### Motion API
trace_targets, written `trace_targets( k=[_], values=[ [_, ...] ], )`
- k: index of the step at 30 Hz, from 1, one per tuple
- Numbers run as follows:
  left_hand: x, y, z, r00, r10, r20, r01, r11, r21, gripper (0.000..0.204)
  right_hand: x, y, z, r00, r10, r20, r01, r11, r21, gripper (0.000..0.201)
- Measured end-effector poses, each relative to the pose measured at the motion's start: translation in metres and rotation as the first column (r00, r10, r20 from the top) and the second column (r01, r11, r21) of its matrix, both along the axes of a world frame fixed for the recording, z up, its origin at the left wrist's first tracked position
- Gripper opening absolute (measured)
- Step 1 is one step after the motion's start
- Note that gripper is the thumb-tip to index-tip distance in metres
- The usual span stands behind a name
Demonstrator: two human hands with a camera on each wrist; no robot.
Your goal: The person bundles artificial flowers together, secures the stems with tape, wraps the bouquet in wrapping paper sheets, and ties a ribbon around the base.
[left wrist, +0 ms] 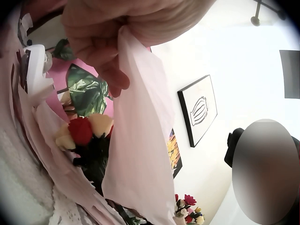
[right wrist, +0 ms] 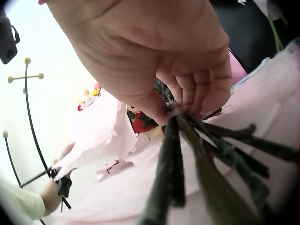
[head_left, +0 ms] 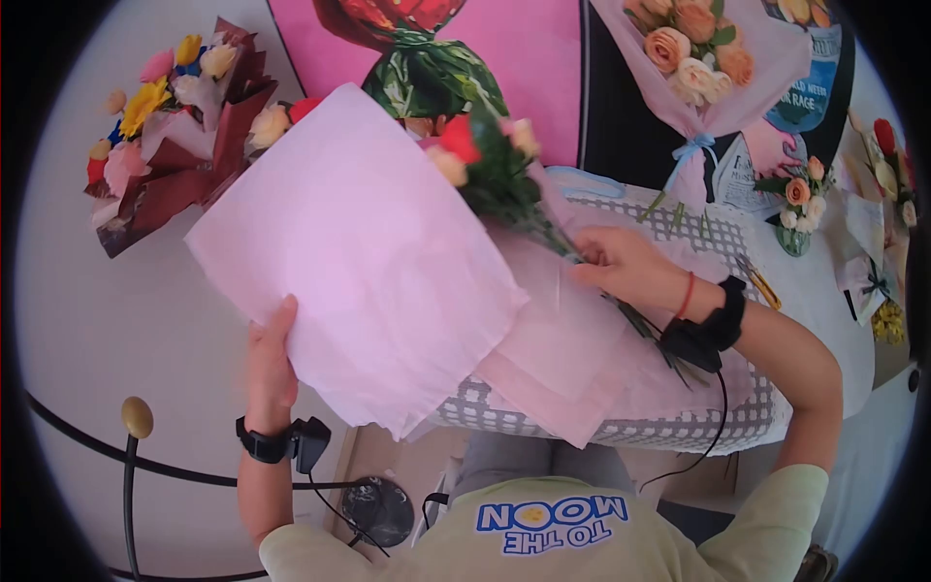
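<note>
A sheet of pale pink wrapping paper (head_left: 359, 242) is lifted at the left in the head view. Its left edge is pinched by my left hand (head_left: 272, 359), between thumb and fingers in the left wrist view. My right hand (head_left: 630, 272) grips the stems (right wrist: 178, 159) of a flower bunch with red and cream roses (head_left: 461, 141) and dark green leaves. The stems splay out below the fist in the right wrist view. Beneath the bunch, more pink paper (head_left: 572, 339) lies on the table, and the raised sheet partly covers the blooms.
A maroon-wrapped bouquet (head_left: 184, 126) is at the far left. A peach rose bouquet (head_left: 693, 58) lies at the back right, near a small vase of roses (head_left: 797, 218). A yellow-handled cutter (head_left: 761, 283) lies on the patterned tablecloth (head_left: 465, 403).
</note>
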State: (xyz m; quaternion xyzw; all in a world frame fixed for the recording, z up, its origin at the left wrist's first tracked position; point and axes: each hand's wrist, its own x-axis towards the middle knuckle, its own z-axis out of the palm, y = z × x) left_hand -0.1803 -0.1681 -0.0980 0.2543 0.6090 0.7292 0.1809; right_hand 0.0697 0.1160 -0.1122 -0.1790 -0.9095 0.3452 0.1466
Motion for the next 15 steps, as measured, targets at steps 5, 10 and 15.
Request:
trace_targets(
  k=[5, 10, 15],
  values=[
    [0.013, 0.021, -0.012, 0.992, -0.092, 0.088, 0.09, 0.996, 0.026, 0.039, 0.017, 0.003, 0.011, 0.965, -0.149, -0.214, 0.118, 0.981, -0.153, 0.02],
    [0.024, 0.048, -0.032, 0.947, -0.229, 0.223, 0.233, 0.972, 0.012, 0.04, 0.013, -0.009, 0.029, 0.908, -0.174, -0.381, 0.116, 0.979, -0.17, 0.018],
    [0.031, 0.063, -0.045, 0.876, -0.369, 0.311, 0.388, 0.922, 0.0, 0.039, -0.009, -0.025, 0.027, 0.94, -0.014, -0.341, 0.006, 1.0, -0.022, 0.019]
  ],
)
